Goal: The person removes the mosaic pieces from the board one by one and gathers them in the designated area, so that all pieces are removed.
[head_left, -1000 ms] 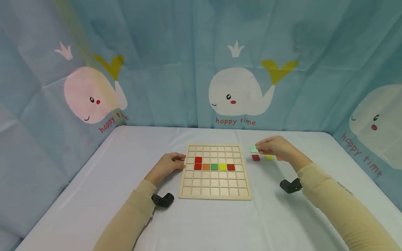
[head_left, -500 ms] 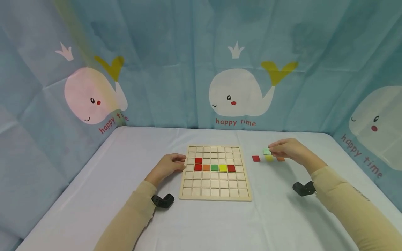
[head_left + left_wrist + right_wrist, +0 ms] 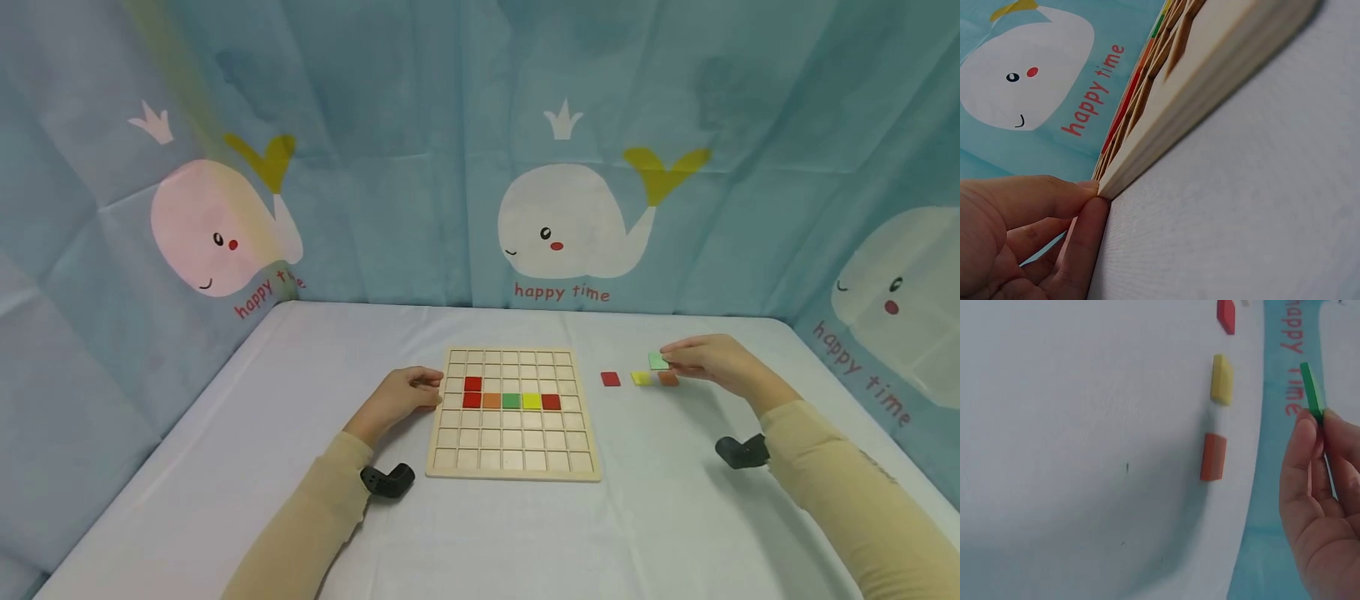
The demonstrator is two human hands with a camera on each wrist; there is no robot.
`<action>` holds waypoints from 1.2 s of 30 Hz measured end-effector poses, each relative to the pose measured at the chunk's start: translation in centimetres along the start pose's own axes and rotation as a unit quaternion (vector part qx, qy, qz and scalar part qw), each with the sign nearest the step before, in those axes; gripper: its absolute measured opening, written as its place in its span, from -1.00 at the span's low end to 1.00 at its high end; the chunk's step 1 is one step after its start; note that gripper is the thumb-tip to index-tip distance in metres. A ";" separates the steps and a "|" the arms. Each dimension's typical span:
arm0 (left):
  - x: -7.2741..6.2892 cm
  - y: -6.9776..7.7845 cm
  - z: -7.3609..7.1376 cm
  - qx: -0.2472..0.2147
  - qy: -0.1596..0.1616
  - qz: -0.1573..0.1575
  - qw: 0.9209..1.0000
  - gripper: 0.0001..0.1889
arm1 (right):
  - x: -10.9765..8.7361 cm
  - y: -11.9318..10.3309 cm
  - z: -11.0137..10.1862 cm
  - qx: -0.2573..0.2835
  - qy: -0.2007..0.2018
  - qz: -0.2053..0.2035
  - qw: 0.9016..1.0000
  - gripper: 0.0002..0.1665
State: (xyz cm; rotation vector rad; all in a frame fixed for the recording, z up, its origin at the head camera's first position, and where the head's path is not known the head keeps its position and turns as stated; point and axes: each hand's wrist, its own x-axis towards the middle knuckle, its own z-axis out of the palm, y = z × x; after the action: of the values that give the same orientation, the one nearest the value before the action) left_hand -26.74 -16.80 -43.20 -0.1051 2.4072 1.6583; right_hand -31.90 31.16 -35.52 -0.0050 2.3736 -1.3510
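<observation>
My right hand (image 3: 712, 362) pinches a green square tile (image 3: 657, 362) between thumb and fingertips, raised above the table. In the right wrist view the same tile (image 3: 1312, 390) is seen nearly edge-on. Below it on the cloth lie an orange tile (image 3: 668, 379), a yellow tile (image 3: 642, 378) and a red tile (image 3: 611, 379) in a row. At the left edge of a wooden grid board (image 3: 513, 460), my left hand (image 3: 397, 400) grips the rim between thumb and finger. Red, orange, green and yellow tiles sit in some of the board's squares, one red tile (image 3: 472, 384) above the row.
A white cloth covers the table (image 3: 480, 533). Behind it hangs a blue curtain (image 3: 397, 225) printed with whales. Each wrist carries a black camera mount, such as the one on the left (image 3: 388, 481).
My right hand has moved to the right with the green tile, from over the red tile to above the orange one. My left hand has stayed at the board.
</observation>
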 end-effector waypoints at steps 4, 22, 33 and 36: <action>0.0 0.1 -0.1 -0.002 0.005 0.000 1.000 -0.52 | 0.2 0.5 -0.8 0.031 0.001 -0.010 0.999 -0.36; 0.0 0.3 -0.1 -0.003 0.006 -0.003 1.000 -0.53 | 0.8 4.1 -3.4 0.013 0.062 0.073 0.995 -0.25; 0.0 0.0 0.4 -0.001 0.008 -0.001 1.000 -0.53 | 0.7 5.5 -3.9 0.036 0.063 0.064 0.995 -0.32; 0.0 -0.2 0.5 0.001 0.011 -0.004 1.000 -0.54 | 0.8 5.9 -3.7 0.037 0.064 0.069 0.995 -0.37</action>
State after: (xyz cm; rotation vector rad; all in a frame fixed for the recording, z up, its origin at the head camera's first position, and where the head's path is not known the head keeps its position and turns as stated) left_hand -26.62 -16.40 -43.60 -0.1323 2.4212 1.6606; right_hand -32.81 37.18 -38.96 0.2690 2.3757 -1.4102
